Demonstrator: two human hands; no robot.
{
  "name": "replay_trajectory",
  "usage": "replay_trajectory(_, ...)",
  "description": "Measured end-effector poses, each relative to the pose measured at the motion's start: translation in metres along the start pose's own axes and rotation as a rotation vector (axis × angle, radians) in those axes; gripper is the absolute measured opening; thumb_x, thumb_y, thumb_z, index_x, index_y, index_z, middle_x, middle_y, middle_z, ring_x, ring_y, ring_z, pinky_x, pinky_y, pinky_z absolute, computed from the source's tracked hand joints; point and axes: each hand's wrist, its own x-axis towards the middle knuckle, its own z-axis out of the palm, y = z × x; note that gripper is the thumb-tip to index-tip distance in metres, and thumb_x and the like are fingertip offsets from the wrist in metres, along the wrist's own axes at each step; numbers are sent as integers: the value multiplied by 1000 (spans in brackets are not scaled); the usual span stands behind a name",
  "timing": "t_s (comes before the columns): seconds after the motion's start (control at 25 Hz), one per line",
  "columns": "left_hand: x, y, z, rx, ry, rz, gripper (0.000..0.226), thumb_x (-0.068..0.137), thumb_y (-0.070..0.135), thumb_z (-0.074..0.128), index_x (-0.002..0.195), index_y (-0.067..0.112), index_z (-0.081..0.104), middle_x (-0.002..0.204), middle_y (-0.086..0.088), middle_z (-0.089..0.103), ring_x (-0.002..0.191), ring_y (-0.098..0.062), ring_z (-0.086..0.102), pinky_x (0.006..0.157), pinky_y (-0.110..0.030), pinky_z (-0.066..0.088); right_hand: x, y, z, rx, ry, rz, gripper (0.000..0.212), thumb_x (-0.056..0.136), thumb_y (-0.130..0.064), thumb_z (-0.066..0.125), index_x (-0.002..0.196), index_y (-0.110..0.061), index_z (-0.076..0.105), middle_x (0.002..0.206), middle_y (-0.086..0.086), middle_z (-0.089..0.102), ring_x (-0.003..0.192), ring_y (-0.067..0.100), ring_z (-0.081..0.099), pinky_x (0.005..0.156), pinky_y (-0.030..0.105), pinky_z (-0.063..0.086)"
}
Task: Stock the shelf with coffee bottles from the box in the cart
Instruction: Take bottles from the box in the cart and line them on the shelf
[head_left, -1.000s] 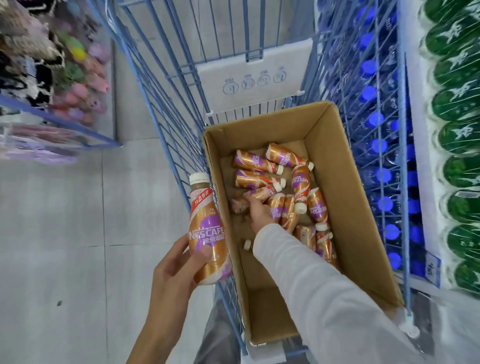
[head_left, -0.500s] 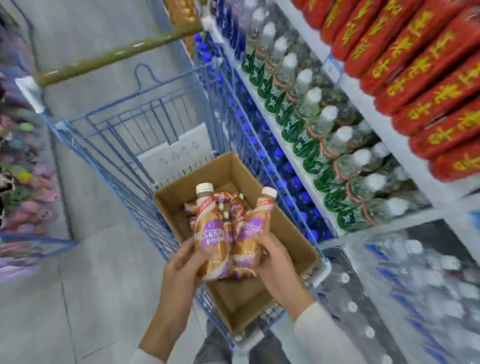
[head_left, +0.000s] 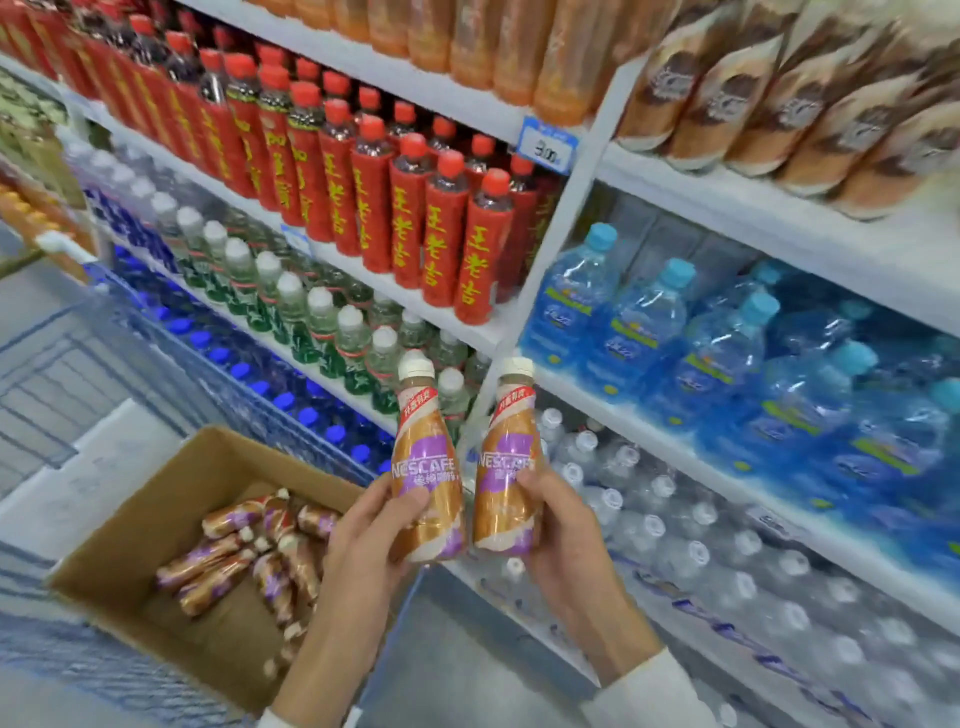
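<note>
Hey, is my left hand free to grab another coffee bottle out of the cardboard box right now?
Probably not: the left hand already holds an upright coffee bottle. The cardboard box is open beside it, so only the full grip blocks it.

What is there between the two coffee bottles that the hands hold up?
Nothing solid: in the head view the left bottle and the right bottle stand apart; through the narrow gap only the white shelf upright and background bottles show.
</note>
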Motion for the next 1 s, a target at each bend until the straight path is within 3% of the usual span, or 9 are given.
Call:
replay_trajectory(0.16,-27,-43,119,35,-176,-32,57,58,22,86,112,8,72,100,-10,76,83,-21,74,67,-33,61,-60,-60,-104,29,66,-122,50,64,-18,77,112,-6,67,93,13,73,77,23,71,64,37,59)
replay_trajectory(0.32,-62,-83,221,66,-397,-58,23,65,8,76,87,10,79,83,-9,75,72,-20,71,66,-32,60,-117,-105,-200,77,151,-297,40,65,-15,78,103,-7,66,81,8,70,66,17,67,51,27,54)
replay_trajectory(0.48,-90,-114,296,70,-526,-97,12,67,11,66,69,12,77,63,-1,69,53,-12,66,49,-22,55,-161,-131,-270,45,292,-442,49,62,-23,89,103,-8,68,83,6,71,71,17,67,68,33,55)
replay_trajectory(0.56,-100,-131,325,94,-567,-114,11,67,13,66,69,15,77,65,0,68,55,-11,66,50,-22,56,-177,-138,-299,84,332,-472,51,65,-26,92,107,-7,69,86,6,71,77,20,68,72,36,55)
replay_trajectory(0.68,-106,-147,359,162,-631,-140,17,60,8,75,75,17,79,70,-3,68,58,-12,66,51,-25,56,-192,-145,-327,133,375,-496,65,59,-40,93,112,-8,70,89,6,73,76,18,71,63,31,57)
replay_trajectory(0.8,-102,-159,388,261,-689,-153,35,65,18,82,99,12,76,95,-10,76,74,-20,73,62,-30,59,-199,-158,-349,107,443,-514,61,54,-44,94,106,-16,77,98,8,77,83,19,74,65,30,58)
replay_trajectory(0.92,-99,-160,415,376,-755,-103,46,53,43,94,96,38,78,102,-4,80,89,-21,77,70,-26,60,-200,-180,-366,61,476,-544,63,59,-46,90,110,-13,74,104,11,78,92,26,76,71,33,60)
replay_trajectory(1.0,-95,-153,437,380,-804,-77,47,48,47,95,92,45,78,103,-1,80,94,-21,77,71,-24,60,-198,-200,-369,18,470,-580,65,64,-49,90,114,-12,71,109,13,77,99,31,75,77,36,60)
